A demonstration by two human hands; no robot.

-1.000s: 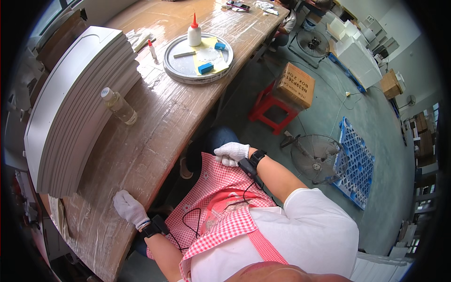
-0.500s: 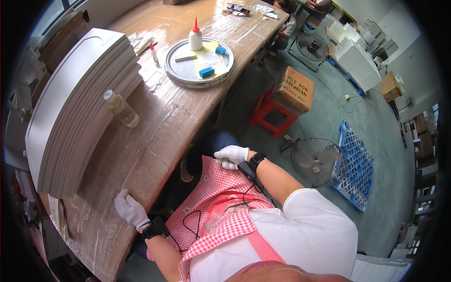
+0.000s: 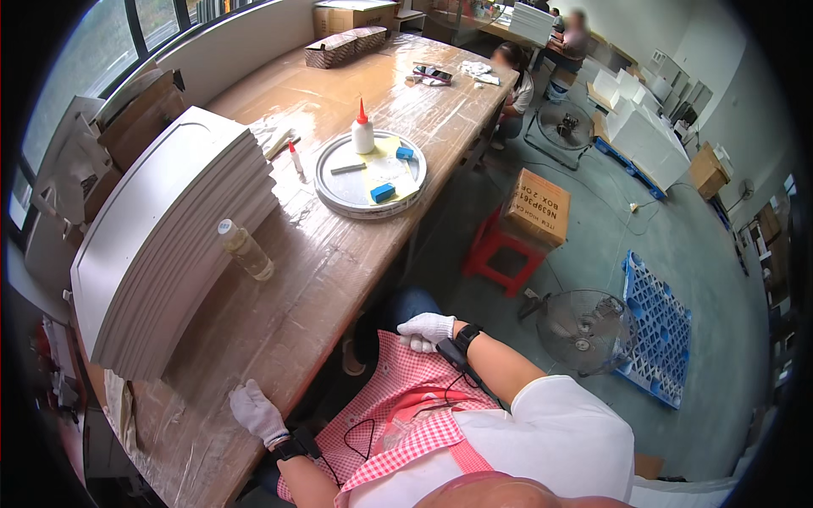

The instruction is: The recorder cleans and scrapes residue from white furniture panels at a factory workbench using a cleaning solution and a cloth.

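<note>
Left hand (image 3: pixel 257 413), white knit glove: resting at the table (image 3: pixel 318 292), just inside the edge nearest the wearer. Back of hand up, fingers bunched and lightly bent, pointing across the top; forearm rising from the lower edge of view, dark band (image 3: pixel 294 445) at the wrist. No object visible in it; how far the fingers close, cannot tell.

Right hand (image 3: pixel 426 330), same kind of glove: off the table, beyond that same edge, low over the lap at the red-and-white checked apron (image 3: pixel 364 398). Knuckles up, fingers curled under; forearm slanting in from the white sleeve, elbow out to the right. Whether it pinches any cloth, cannot tell.

Hands well apart, table edge between them.

Table: film-covered, brown. At its left side, a tall stack of pale panels (image 3: pixel 182 279) with curved edges, the left hand near its lower end. On the table beside the stack, a clear bottle (image 3: pixel 247 252) with white cap, tilted in view. Farther up the table, a round grey lid (image 3: pixel 334 191) carrying a red-tipped white bottle (image 3: pixel 362 137), yellow sheet (image 3: pixel 378 173), grey stick (image 3: pixel 347 168) and two blue blocks (image 3: pixel 383 192). Small red-tipped bottle (image 3: pixel 295 162) just left of the lid, also on the table.

Right of the table, on the floor: red stool (image 3: pixel 500 261) bearing a carton (image 3: pixel 535 212).
</note>
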